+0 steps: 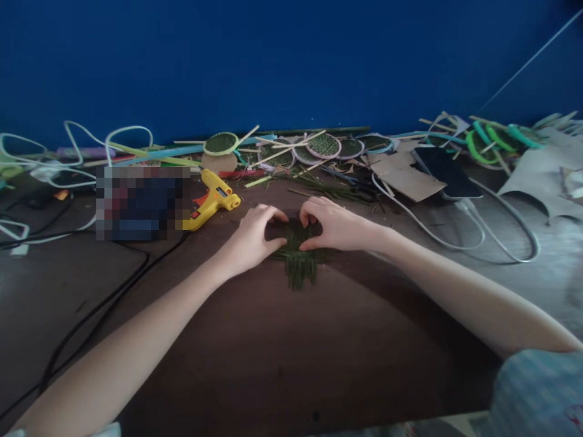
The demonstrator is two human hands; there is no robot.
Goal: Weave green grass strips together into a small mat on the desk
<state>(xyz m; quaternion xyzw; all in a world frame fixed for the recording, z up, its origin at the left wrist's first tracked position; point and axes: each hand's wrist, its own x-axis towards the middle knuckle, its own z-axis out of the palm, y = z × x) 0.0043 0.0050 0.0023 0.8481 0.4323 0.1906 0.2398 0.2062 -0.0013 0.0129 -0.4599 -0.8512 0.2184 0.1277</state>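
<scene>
My left hand (255,233) and right hand (337,226) are at a small patch of dark green leaf strips (300,271), which lies on the brown worktop (296,346) straight in front of me. On the left my thumb and index finger stand apart in a loose C at the patch's left side; on the right the fingers curl in more, yet their tips and the thumb are apart too, by the right side. Strip ends reach toward me, and a few poke out sideways just below my hands.

I judge the patch next to weightless, limp as a whole and a little springy along each strip. The strips look thin and smooth, so they would likely slide on one another, and a hard tug could split one or draw it out of its crossing. I would take hold where they cross, pressing lightly with flat fingers, rather than by the free ends, which would fan out. The yellow glue gun (210,203) lies beyond my left hand, apart from the strips
</scene>
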